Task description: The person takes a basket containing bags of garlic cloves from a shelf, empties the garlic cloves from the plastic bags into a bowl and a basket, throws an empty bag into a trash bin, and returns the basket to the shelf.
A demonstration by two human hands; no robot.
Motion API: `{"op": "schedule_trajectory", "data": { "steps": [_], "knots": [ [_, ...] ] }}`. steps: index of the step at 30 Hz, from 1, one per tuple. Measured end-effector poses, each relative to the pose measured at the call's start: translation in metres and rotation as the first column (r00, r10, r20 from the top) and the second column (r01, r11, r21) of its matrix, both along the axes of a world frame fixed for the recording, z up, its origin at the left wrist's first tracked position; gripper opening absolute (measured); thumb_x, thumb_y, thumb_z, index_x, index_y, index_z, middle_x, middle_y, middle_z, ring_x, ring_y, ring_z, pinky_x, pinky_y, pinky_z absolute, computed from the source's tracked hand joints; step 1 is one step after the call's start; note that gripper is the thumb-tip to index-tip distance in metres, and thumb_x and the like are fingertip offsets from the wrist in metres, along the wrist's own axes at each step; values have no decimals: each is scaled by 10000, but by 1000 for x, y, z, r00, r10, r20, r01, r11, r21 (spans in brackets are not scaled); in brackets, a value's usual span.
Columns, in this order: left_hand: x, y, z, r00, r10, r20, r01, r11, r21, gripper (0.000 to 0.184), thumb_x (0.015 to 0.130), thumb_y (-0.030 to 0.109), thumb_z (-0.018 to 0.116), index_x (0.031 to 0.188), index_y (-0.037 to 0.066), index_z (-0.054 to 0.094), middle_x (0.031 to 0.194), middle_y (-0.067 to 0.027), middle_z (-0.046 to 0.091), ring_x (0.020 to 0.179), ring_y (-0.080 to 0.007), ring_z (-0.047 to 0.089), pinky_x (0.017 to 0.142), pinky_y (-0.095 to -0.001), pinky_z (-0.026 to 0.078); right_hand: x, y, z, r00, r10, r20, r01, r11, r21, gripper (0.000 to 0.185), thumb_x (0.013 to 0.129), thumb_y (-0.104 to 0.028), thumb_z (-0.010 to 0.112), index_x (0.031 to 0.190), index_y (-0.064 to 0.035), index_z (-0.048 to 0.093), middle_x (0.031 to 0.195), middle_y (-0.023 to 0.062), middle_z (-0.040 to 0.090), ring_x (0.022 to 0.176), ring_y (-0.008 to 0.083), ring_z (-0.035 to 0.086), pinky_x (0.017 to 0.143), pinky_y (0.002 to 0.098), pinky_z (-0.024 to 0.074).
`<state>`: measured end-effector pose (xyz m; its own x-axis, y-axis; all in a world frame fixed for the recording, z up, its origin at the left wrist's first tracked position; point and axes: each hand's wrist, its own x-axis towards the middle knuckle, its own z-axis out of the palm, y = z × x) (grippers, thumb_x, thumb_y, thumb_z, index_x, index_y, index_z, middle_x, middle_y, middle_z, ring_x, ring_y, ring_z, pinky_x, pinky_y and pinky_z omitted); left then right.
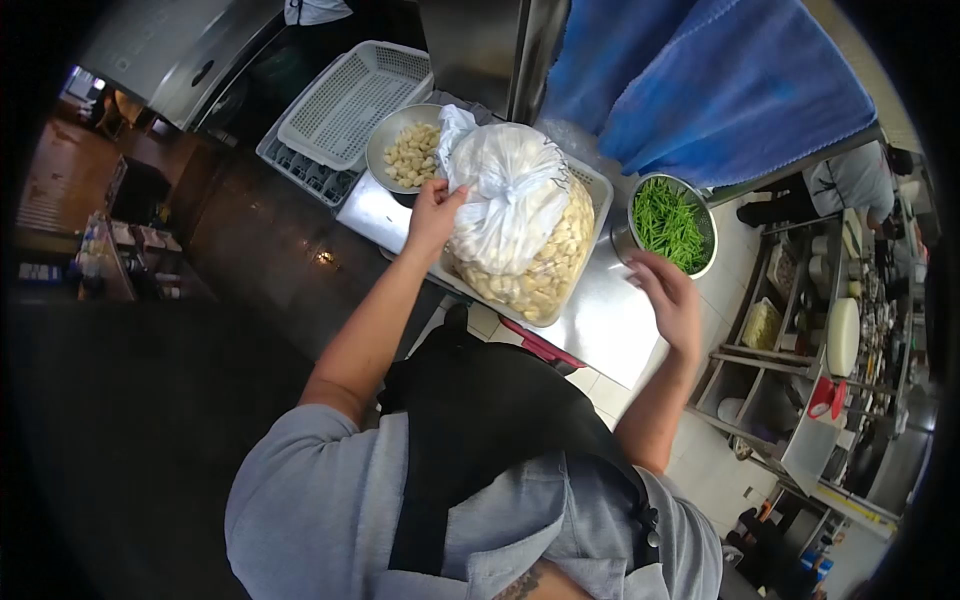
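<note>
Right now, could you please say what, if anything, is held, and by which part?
The left hand apparently pinches the white bag at its left edge; the right hand is empty.

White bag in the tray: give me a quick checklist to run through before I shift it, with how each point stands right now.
1. Left hand on the white bag: ok, fingers at its left edge.
2. Right hand on the bag: not ok, it is off to the right, near the container of green pieces.
3. Bag securely closed: cannot tell; the plastic is gathered on top, but no knot is clear.
4. Tray resting on the metal table: ok.
5. Bag off the bowl of pale pieces: cannot tell; it overlaps the rim in this view.
</note>
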<state>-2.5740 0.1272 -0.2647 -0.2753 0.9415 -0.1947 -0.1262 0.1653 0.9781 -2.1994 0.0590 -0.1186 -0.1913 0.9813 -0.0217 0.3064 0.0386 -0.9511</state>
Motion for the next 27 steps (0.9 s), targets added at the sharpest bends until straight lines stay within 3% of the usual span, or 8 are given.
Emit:
{"op": "schedule_trajectory", "data": {
  "steps": [3, 6, 7, 10, 13, 18, 23, 27],
  "knots": [
    [0, -3, -5, 988, 53, 145, -62, 996, 59, 334, 979, 207, 694, 1186, -16, 555, 1006, -49, 624, 917, -120, 564, 832, -265, 453, -110, 36, -7, 991, 0, 133, -20, 988, 150, 254, 983, -151, 673, 1145, 41, 701, 980, 110, 741, 866, 142, 698, 781, 280, 554],
    [-6, -8, -7, 974, 15, 224, -40, 994, 106, 268, 998, 168, 655, 1186, -13, 590, 1059, -39, 637, 921, -114, 563, 840, -262, 452, -189, 59, -31, 837, -227, 498, 83, 952, 295, 616, 842, -398, 787, 1247, 38, 628, 1154, 230, 694, 970, 371, 710, 827, 446, 564],
    [-9, -11, -7, 972, 3, 235, -27, 995, 99, 268, 998, 168, 655, 1186, -13, 590, 1059, -39, 637, 921, -114, 563, 840, -262, 452, -206, 58, -24, 727, -202, 657, 31, 964, 262, 594, 838, -380, 775, 1235, 30, 615, 1176, 247, 675, 994, 414, 684, 843, 474, 555],
    [-33, -6, -11, 982, -161, 97, 156, 986, 63, 338, 1011, 196, 642, 1280, 11, 558, 1140, -48, 633, 913, -120, 606, 780, -270, 508, -214, 75, -49, 734, -240, 636, 38, 949, 314, 459, 851, -308, 755, 1164, 9, 644, 1071, 256, 699, 915, 414, 693, 804, 486, 556],
    [-41, 5, -14, 986, 91, -141, -69, 986, 153, 451, 990, 204, 675, 1346, 1, 487, 1135, -111, 616, 919, -168, 611, 812, -306, 513, -199, 83, -47, 911, -344, 228, 266, 911, 316, 265, 882, -213, 725, 1068, -27, 687, 792, 210, 688, 684, 280, 682, 654, 397, 524],
    [-46, 47, -15, 993, -62, -102, 75, 989, 125, 736, 949, 415, 696, 1473, 2, 385, 1385, -226, 565, 1197, -321, 620, 1002, -385, 473, -180, 88, 6, 937, -260, -234, 307, 932, 195, 173, 971, -155, 679, 1060, -7, 695, 821, -54, 627, 735, 32, 516, 641, 210, 412],
    [-33, 67, -25, 941, -200, -274, 239, 964, 119, 531, 936, 292, 682, 1358, 3, 539, 1199, -201, 694, 1151, -352, 651, 996, -405, 479, -133, 66, 58, 582, -363, -728, 530, 848, 0, 266, 893, -49, 628, 1142, 39, 660, 1012, 83, 702, 905, 165, 646, 808, 278, 491],
    [-36, 66, -19, 904, -149, -400, 226, 963, 151, 426, 909, 146, 641, 1299, -17, 593, 1192, -234, 686, 1126, -375, 657, 982, -425, 488, -71, 36, 71, 412, -197, -890, 366, 930, -37, 377, 896, -162, 571, 1200, 54, 625, 1108, 166, 706, 1051, 296, 676, 1005, 428, 515]
  ]
}}
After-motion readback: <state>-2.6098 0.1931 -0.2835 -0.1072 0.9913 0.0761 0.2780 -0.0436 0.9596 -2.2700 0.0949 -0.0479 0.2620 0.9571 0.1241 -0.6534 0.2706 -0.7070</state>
